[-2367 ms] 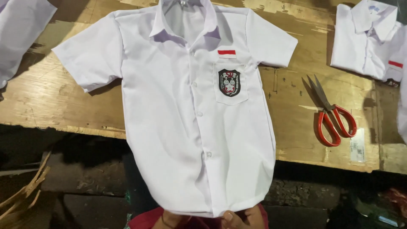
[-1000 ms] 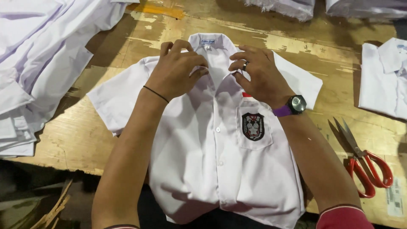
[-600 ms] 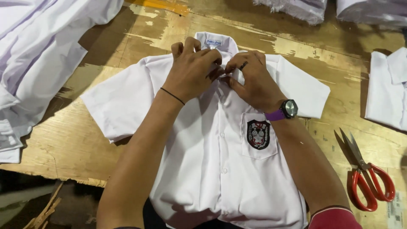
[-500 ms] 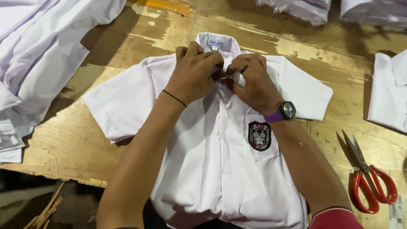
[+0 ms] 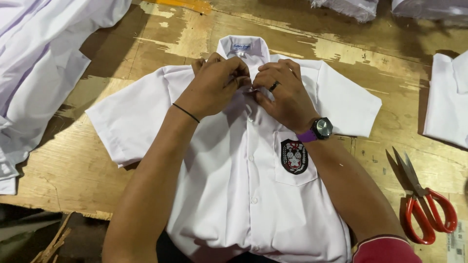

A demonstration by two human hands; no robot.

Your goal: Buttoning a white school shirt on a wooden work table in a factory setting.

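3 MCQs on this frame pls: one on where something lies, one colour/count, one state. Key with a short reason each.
1. Where do the scissors lie?
A. on the table to the right of the white shirt
B. on the shirt's chest pocket
C. under the left sleeve

2. What colour are the scissor handles?
A. blue
B. red
C. black

3. How does the white shirt lie?
A. folded into a square
B. hung on a hanger
C. spread flat, front up, sleeves out

Key:
1 A: the scissors rest on the bare wooden table, apart from the shirt, on its right.
2 B: both handle loops are red.
3 C: the button placket and the badge on the pocket face up, with both short sleeves spread; the left hand and right hand pinch the placket just below the collar.
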